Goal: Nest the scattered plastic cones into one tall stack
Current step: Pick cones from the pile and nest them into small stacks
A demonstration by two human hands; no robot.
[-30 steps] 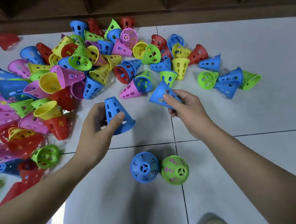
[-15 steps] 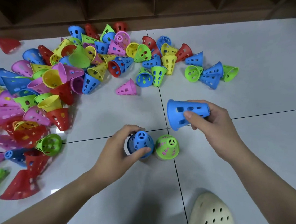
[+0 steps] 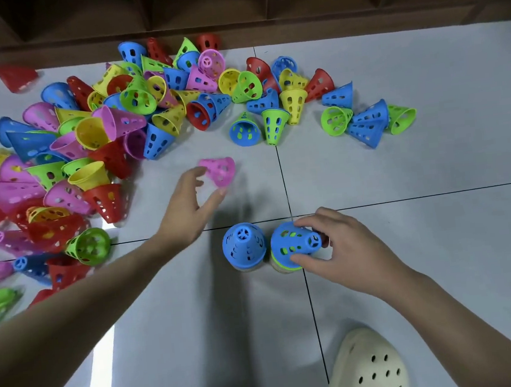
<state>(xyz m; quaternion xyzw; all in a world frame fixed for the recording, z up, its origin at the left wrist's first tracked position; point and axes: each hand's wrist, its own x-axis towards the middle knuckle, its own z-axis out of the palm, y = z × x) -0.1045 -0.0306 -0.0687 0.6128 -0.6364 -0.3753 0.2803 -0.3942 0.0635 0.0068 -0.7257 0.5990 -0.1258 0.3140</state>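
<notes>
Gripping a blue perforated plastic cone (image 3: pixel 294 242) tilted over a green plastic cone (image 3: pixel 281 265), your right hand (image 3: pixel 343 247) works just right of the upright blue cone stack (image 3: pixel 244 246). Beyond that stack, your left hand (image 3: pixel 187 210) spreads loose fingers beside a blurred pink plastic cone (image 3: pixel 219 170). No writing is legible.

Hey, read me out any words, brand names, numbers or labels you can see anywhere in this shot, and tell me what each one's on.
None: no readable text in this view.
The plastic cones carry only oval holes and a spoked tip, no print.
The cream clog shows only vent holes, no visible logo.
The floor tiles are blank.
</notes>
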